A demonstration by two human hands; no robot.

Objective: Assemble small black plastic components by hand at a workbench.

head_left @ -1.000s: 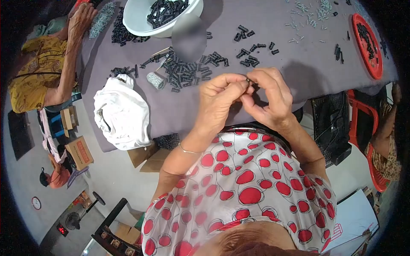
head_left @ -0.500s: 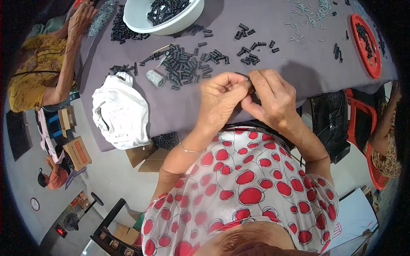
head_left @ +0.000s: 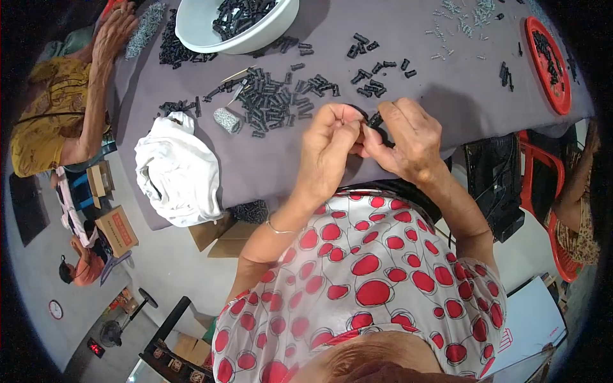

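My left hand (head_left: 329,147) and my right hand (head_left: 410,137) meet over the table's near edge, fingers pinched together. Between the right thumb and fingers is a small black plastic part (head_left: 375,120). The left fingertips press close beside it on a dark piece that is mostly hidden. Just past my hands lie several loose black ribbed cylinders (head_left: 367,87). A larger heap of the same cylinders (head_left: 271,102) spreads to the left, with a speckled grey cylindrical object (head_left: 227,120) beside it.
A white bowl (head_left: 290,22) of black parts stands far left, a crumpled white cloth (head_left: 179,169) nearer. Small metal springs (head_left: 469,25) lie far right by a red tray (head_left: 532,60). Another person's arm (head_left: 96,96) rests at the left; a red chair (head_left: 562,255) stands right.
My hands have turned and parted slightly at the fingertips, so the black part in the right fingers shows more. The view has shifted a little.
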